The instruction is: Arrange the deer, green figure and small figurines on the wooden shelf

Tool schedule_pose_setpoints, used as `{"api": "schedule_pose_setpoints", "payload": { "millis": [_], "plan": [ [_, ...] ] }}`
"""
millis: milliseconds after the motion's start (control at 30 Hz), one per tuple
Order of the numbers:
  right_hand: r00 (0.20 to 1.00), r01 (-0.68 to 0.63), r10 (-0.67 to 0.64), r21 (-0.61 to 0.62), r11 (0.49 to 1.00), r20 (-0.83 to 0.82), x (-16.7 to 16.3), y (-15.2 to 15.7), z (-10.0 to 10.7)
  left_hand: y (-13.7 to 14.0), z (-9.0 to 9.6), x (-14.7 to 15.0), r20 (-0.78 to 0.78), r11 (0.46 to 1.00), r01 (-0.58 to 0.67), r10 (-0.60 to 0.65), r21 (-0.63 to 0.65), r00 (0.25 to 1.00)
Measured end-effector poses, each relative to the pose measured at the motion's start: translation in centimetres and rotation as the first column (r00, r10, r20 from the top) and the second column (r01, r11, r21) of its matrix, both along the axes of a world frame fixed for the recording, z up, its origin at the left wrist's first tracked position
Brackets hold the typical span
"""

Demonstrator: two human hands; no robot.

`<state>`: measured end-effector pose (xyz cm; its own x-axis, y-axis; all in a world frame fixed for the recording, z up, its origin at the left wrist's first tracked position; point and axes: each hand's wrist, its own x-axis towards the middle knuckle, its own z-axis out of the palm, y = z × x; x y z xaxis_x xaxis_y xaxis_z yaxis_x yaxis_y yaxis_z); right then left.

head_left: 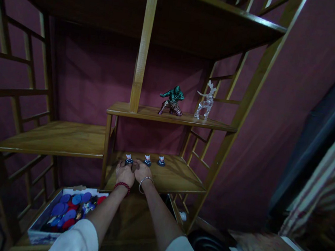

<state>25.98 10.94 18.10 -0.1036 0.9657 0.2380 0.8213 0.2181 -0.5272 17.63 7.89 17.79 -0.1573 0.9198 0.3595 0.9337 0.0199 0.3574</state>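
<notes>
Three small figurines on round dark bases stand in a row on the low wooden shelf (176, 175): a left figurine (128, 159), a middle figurine (147, 161) and a right figurine (161, 161). Each has a pale head and a dark lower part. My left hand (125, 173), with a red bead bracelet on its wrist, has its fingers around the base of the left figurine. Close beside it, my right hand (142, 172) wears a silver bangle and reaches between the left and middle figurines. Its fingers look loosely bent and apart, with the tips partly hidden.
An open box (36, 223) of blue and red round-based pieces sits at lower left. Above the figurines, a shelf board (144, 113) carries a dark green crouching figure (173, 100) and a clear deer ornament (205, 103). A wooden post (105, 150) rises left of my hands.
</notes>
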Motion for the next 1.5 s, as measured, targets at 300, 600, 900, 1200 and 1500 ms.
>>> {"api": "schedule_pose_setpoints", "payload": {
  "millis": [300,600,900,1200,1500],
  "plan": [
    [0.999,-0.032,0.032,0.012,0.999,-0.005,0.0,0.4,-0.5,0.4,-0.5,-0.2,0.045,1.0,-0.02,0.019,0.02,0.999],
    [0.999,-0.044,0.044,0.023,0.999,0.023,0.1,0.0,-0.5,0.2,0.0,-0.2,0.035,1.0,-0.017,0.017,-0.021,0.999],
    [1.0,-0.008,0.008,0.075,0.997,0.004,-0.1,-0.2,-0.8,-1.2,0.2,0.0,0.104,0.995,-0.087,0.083,0.037,0.991],
    [0.999,0.031,-0.028,0.077,0.997,-0.034,0.0,-1.4,-0.9,-2.8,0.3,0.2,0.122,0.998,-0.023,0.017,0.053,0.992],
    [0.998,0.016,-0.01,0.09,0.996,-0.067,0.1,-3.9,-0.5,-5.1,-0.5,0.2,0.015,0.989,0.121,-0.122,0.085,0.992]
  ]
}}
